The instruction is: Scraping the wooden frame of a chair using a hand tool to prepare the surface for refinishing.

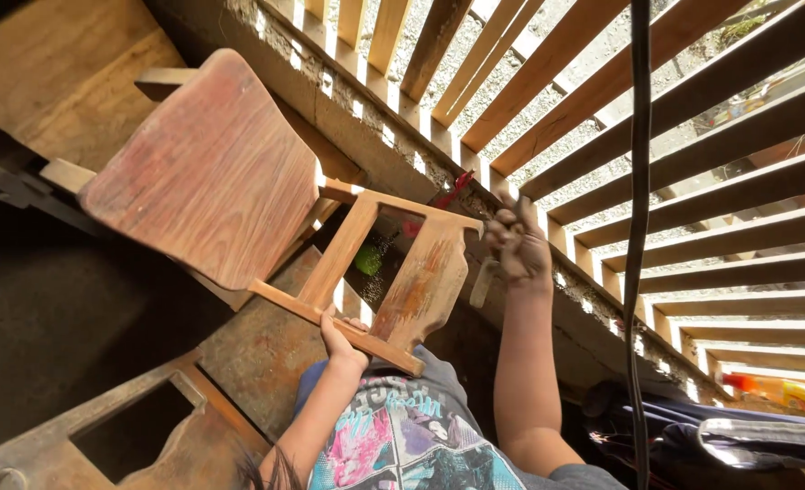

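Two bare hands at work on one small wooden chair [239,181], tipped on its side and seen from above. Seat is a reddish, worn plank; the back frame with its flat splat points toward the person's lap.

Left hand [339,334] closed around the lower rail of the chair back, steadying the frame against the body. Right hand [518,243] raised beside the upper corner of the back, fingers curled tight around something small and dark; cannot tell what it is. A pale, narrow piece [484,281] hangs just below that fist, possibly part of what is gripped.

Chair lies against a rough concrete ledge [402,145], beyond which run slanted wooden slats [692,118] with bright ground showing between. Something round and green [368,259] shows through the gap in the chair back. A dark cable [639,181] hangs down on the right.

Judgement: the step in hand looks like work on the top corner of the chair back, one hand bracing, the other applying. The next move calls for a firm brace on the rail so the frame does not twist.
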